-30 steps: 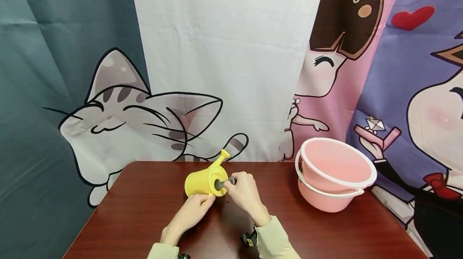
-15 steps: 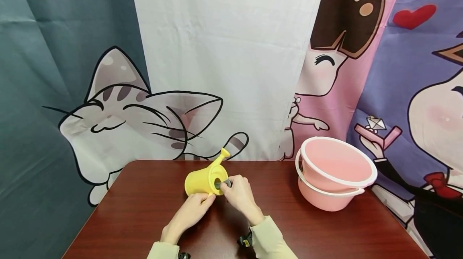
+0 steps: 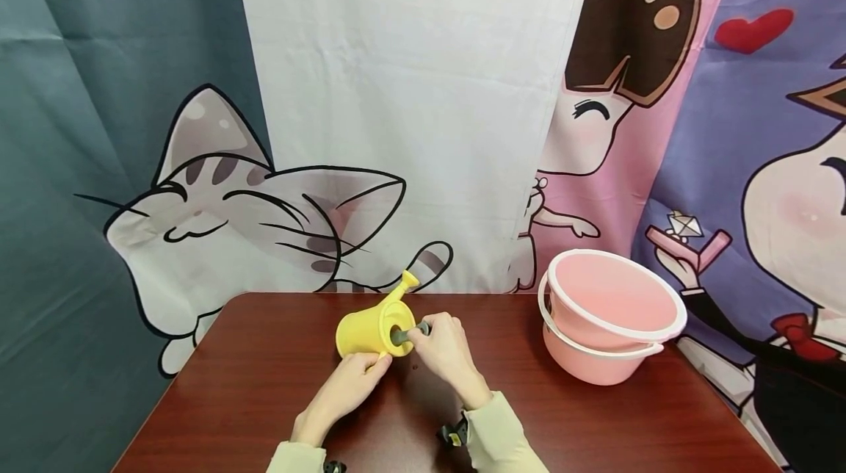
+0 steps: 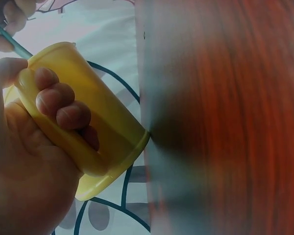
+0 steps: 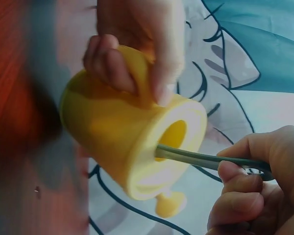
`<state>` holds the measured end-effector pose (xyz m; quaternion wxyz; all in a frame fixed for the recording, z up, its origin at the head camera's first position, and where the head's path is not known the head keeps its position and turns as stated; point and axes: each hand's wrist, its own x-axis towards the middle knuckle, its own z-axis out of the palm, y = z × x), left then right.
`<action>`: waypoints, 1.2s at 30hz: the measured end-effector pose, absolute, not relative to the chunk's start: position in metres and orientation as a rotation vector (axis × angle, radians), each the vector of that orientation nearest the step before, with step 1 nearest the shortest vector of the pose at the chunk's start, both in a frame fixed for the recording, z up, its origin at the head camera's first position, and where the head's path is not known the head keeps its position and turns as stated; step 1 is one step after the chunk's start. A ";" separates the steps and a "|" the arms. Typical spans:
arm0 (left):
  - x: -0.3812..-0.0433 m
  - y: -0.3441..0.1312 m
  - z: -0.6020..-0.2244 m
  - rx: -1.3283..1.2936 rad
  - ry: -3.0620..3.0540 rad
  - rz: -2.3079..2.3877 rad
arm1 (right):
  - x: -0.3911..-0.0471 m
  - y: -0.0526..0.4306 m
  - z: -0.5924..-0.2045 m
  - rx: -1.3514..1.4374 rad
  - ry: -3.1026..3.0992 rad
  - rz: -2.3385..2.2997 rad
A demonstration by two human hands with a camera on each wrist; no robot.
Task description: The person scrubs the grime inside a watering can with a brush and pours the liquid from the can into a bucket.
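Note:
A yellow watering can [image 3: 362, 332] is tipped on its side over the table, its round mouth turned right and its spout pointing up and away. My left hand [image 3: 353, 385] grips the can's handle, fingers curled through the loop, as the left wrist view shows. My right hand [image 3: 446, 348] pinches a slim grey-green tool handle [image 5: 201, 159] with a loop at its end. The other end of this tool is inside the can's mouth, so its head is hidden. The can's bottom rim [image 4: 142, 139] sits close over the table in the left wrist view.
Two pink buckets [image 3: 598, 366] with white rims, one nested in the other, stand at the table's right. The dark red wooden table [image 3: 264, 355] ends at a cartoon-printed curtain [image 3: 410, 91]. A small dark speck [image 3: 415, 367] lies on the table near the can.
The right hand moved slightly down and left with the tool deeper in the can, then back up and right. The left hand and the can have stayed nearly still.

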<state>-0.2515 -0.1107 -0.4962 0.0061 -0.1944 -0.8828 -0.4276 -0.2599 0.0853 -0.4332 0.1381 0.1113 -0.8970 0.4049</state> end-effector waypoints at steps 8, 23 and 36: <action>-0.251 -0.110 -0.495 -0.609 -2.770 -1.303 | -0.257 0.089 -0.425 0.312 -2.575 1.138; -0.250 -0.110 -0.496 -0.604 -2.757 -1.345 | -0.264 0.089 -0.437 0.538 -2.570 1.071; -0.252 -0.111 -0.496 -0.621 -2.767 -1.317 | -0.271 0.090 -0.448 0.871 -2.588 0.851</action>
